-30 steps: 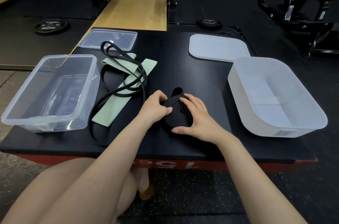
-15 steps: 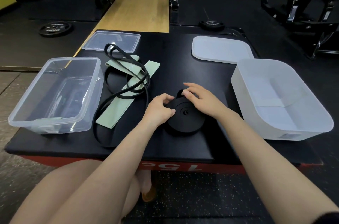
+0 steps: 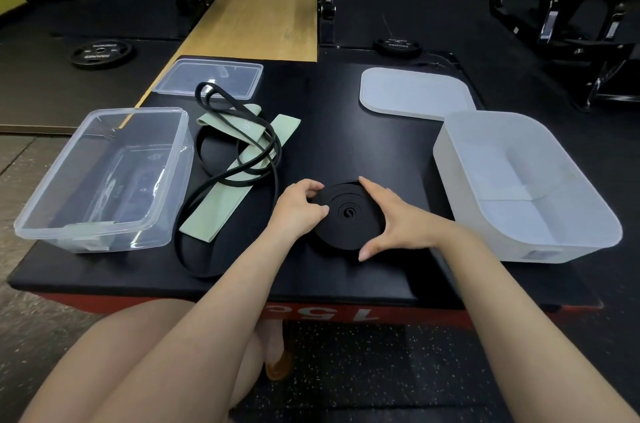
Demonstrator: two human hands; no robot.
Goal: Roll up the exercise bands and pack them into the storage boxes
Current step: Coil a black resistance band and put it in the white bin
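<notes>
**Black band coiled flat, both hands cupping it between the two boxes**

Rolled black band (image 3: pixel 348 216) lies flat on the black tabletop (image 3: pixel 346 145), a tight spiral with its centre showing, roughly midway between the clear storage box (image 3: pixel 104 177) on the left and the frosted white box (image 3: pixel 519 187) on the right.

Left hand (image 3: pixel 299 211): fingers curled, thumb and fingertips pinching the coil's left rim. Right hand (image 3: pixel 398 218): fingers spread and bent around the right rim, thumb at the near edge, index along the far edge. Coil held between the two.

Not yet rolled: a thin black loop band (image 3: pixel 239 159) sprawled over a flat pale green band (image 3: pixel 242 159), both lying just right of the clear box. Clear lid (image 3: pixel 211 76) and white lid (image 3: pixel 412 93) lie at the table's far side. Both boxes open; whether the dark shapes seen through the clear box are inside it, I cannot tell.

Handling, as judged: rubbery, soft, light to moderate in weight, with a grippy surface. The risk is spring-back; the coil will likely unwind if the rim pressure eases, loose outer tail first. Best taken across the diameter, squeezing opposite rims with the tail end trapped under a finger, and lifted level so inner turns do not telescope out. The white box sits nearer the right hand.
</notes>
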